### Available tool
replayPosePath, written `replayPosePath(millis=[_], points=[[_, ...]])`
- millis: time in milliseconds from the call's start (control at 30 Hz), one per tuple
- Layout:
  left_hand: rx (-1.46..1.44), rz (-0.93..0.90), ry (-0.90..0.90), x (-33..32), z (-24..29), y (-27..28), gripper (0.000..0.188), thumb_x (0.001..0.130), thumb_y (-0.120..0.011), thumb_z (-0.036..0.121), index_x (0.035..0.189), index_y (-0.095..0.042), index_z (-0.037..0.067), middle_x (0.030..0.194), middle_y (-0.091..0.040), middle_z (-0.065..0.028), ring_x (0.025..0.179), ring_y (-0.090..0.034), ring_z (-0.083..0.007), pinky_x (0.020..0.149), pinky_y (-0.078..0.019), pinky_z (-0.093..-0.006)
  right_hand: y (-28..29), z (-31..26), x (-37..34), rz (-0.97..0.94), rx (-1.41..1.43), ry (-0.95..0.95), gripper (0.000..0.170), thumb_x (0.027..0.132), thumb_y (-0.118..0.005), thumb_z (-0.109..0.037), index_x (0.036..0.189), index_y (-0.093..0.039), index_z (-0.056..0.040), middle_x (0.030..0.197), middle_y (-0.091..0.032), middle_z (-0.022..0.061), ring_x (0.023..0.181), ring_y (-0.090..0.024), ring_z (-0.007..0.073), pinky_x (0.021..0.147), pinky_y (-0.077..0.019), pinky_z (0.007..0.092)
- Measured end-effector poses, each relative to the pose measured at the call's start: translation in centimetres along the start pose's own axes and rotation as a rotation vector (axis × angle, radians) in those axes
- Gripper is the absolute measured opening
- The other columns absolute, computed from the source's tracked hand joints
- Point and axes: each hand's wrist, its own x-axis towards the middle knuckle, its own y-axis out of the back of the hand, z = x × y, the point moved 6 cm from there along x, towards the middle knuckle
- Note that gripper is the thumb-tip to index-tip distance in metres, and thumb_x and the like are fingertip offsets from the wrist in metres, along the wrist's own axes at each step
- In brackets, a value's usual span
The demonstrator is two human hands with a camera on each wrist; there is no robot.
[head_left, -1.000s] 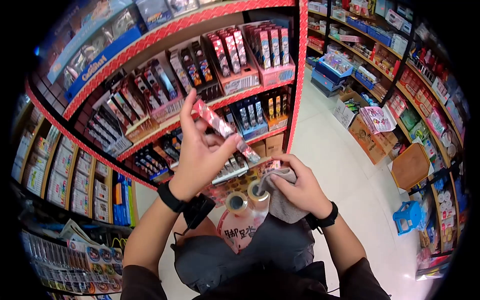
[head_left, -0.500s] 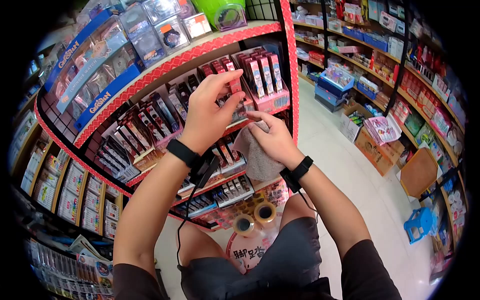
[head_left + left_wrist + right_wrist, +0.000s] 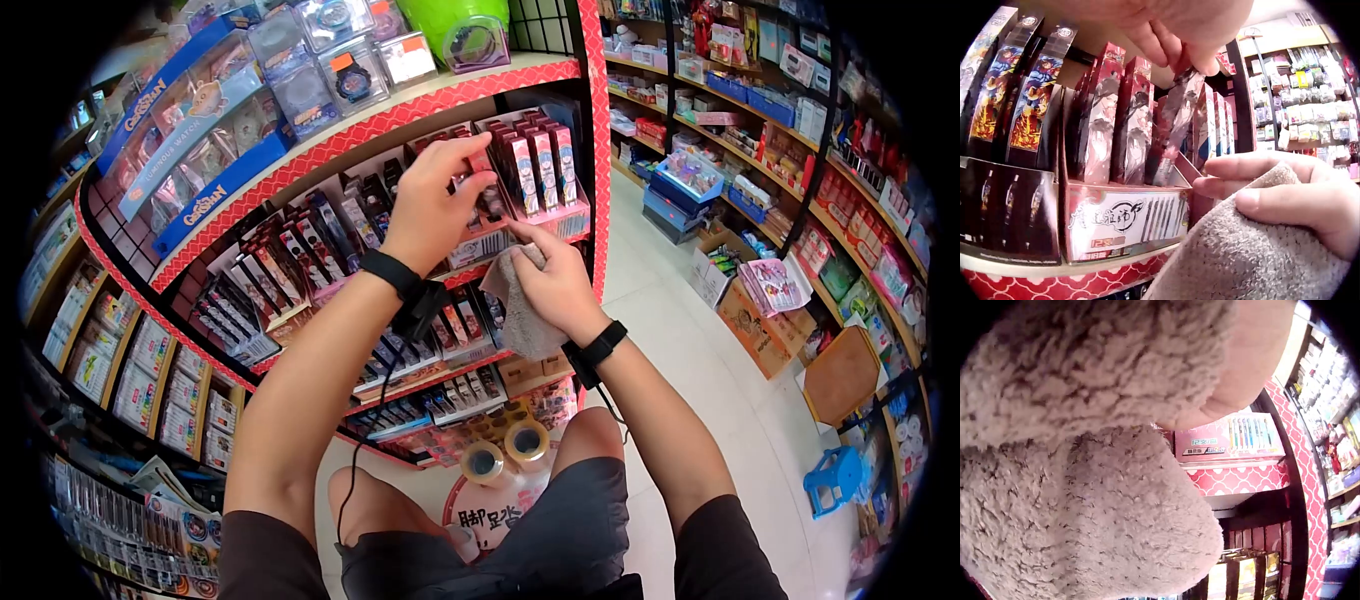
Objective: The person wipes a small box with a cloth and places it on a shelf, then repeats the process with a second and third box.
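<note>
My left hand (image 3: 428, 208) pinches the top end of a slim red and pink pen box (image 3: 1179, 119) between thumb and fingers. The pen box leans, its lower end right at the front rim of an open display box (image 3: 1125, 232), beside similar red pen boxes (image 3: 1135, 122) standing in rows. A grey-brown terry cloth (image 3: 1254, 256) hangs from my right hand (image 3: 560, 285), gripped between thumb and fingers just below and to the right of the left hand. In the right wrist view the cloth fills most of the picture.
Neighbouring display boxes (image 3: 545, 205) line the red-trimmed shelf. Packaged watches (image 3: 355, 78) sit on the shelf above. Two tape rolls (image 3: 527, 440) rest on a round stool top between the knees. On the right, a blue stool (image 3: 835, 480) and cartons (image 3: 765, 325) stand on the floor.
The left hand has carried the pen box up and forward to the display box, turning it from slanted to nearly upright. The right hand with the cloth has risen from near the lap to the shelf.
</note>
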Motion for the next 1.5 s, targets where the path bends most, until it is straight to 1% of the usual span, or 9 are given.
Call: replayPosePath(millis=[133,333,533,733,900,1133,1300,1400,1500], points=[[-0.141,-0.100,0.192,-0.1,-1.0,0.2,0.043,0.092,-0.072,-0.005,0.133,-0.061,0.000,0.117,-0.069,-0.0088,0.102,-0.070,-0.0135,0.087,-0.0553,-0.0261,-0.2,-0.9,0.3,0.031,-0.051,0.087,0.044,0.093,-0.061,-0.011,0.135,-0.061,0.0036,0.089,-0.072,0.0259,0.080,-0.073,0.0313,0.078,-0.0553,0.0388],[-0.153,-0.045,0.206,0.6,-1.5,0.0,0.045,0.091,-0.072,-0.001,0.135,-0.062,0.006,0.113,-0.071,-0.0087,0.102,-0.067,-0.0149,0.088,-0.0540,-0.0293,-1.0,-1.0,0.9,0.019,-0.176,0.090,0.044,0.091,-0.057,-0.008,0.133,-0.062,0.0037,0.111,-0.069,0.0309,0.100,-0.068,0.0455,0.090,-0.0536,0.0451],[0.346,-0.050,0.088,0.3,-1.8,-1.5,0.046,0.088,-0.078,0.024,0.132,-0.067,0.024,0.120,-0.069,-0.0101,0.125,-0.054,-0.0318,0.105,-0.0320,-0.0546,-1.9,-0.8,1.0,0.024,-0.337,0.222,0.046,0.090,-0.052,-0.003,0.135,-0.058,0.0045,0.134,-0.059,0.0306,0.119,-0.060,0.0459,0.102,-0.0497,0.0476],[0.603,-0.026,0.021,0.7,-1.4,-1.4,0.042,0.090,-0.073,0.025,0.131,-0.067,0.023,0.142,-0.055,-0.0080,0.132,-0.047,-0.0333,0.105,-0.0322,-0.0562,-1.6,-0.9,0.6,-0.015,-0.403,0.272,0.049,0.089,-0.052,-0.003,0.138,-0.056,0.0025,0.144,-0.053,0.0292,0.124,-0.058,0.0448,0.106,-0.0484,0.0461],[0.541,-0.056,0.072,0.7,-1.7,-1.1,0.039,0.091,-0.070,0.022,0.130,-0.066,0.017,0.133,-0.063,-0.0054,0.133,-0.049,-0.0295,0.108,-0.0304,-0.0538,-1.2,-2.3,-0.9,-0.154,-0.427,0.084,0.052,0.090,-0.053,-0.005,0.142,-0.055,-0.0021,0.148,-0.050,0.0282,0.127,-0.057,0.0430,0.109,-0.0463,0.0447],[0.543,-0.110,0.039,0.7,-2.3,-0.9,0.039,0.093,-0.068,0.022,0.131,-0.061,0.017,0.122,-0.068,-0.0078,0.122,-0.058,-0.0296,0.107,-0.0321,-0.0532,0.4,-1.5,-5.3,-0.133,-0.425,0.338,0.048,0.089,-0.057,-0.006,0.137,-0.057,0.0024,0.139,-0.057,0.0303,0.117,-0.062,0.0447,0.098,-0.0530,0.0483],[0.579,-0.114,0.081,0.7,-3.3,-1.4,0.035,0.094,-0.062,0.022,0.128,-0.059,0.016,0.105,-0.072,-0.0141,0.111,-0.065,-0.0355,0.101,-0.0347,-0.0609,1.6,-1.6,-8.2,-0.198,-0.336,0.085,0.035,0.095,-0.065,-0.013,0.123,-0.064,0.0079,0.104,-0.071,0.0298,0.103,-0.067,0.0457,0.089,-0.0539,0.0431],[0.590,-0.047,-0.023,0.4,-1.9,-1.1,0.031,0.095,-0.060,0.021,0.127,-0.060,0.017,0.102,-0.073,-0.0115,0.109,-0.066,-0.0344,0.102,-0.0346,-0.0618,2.2,-1.4,-10.4,-0.283,-0.200,-0.021,0.031,0.096,-0.064,-0.011,0.123,-0.066,0.0049,0.106,-0.071,0.0280,0.101,-0.070,0.0420,0.087,-0.0549,0.0421],[0.722,-0.110,-0.034,-0.1,-2.1,-1.3,0.040,0.096,-0.064,0.022,0.135,-0.055,0.018,0.130,-0.064,-0.0116,0.131,-0.052,-0.0333,0.108,-0.0297,-0.0611,2.5,-1.3,-12.5,-0.381,-0.187,-0.059,0.029,0.096,-0.064,-0.008,0.122,-0.067,0.0016,0.108,-0.072,0.0242,0.099,-0.071,0.0392,0.087,-0.0550,0.0398]])
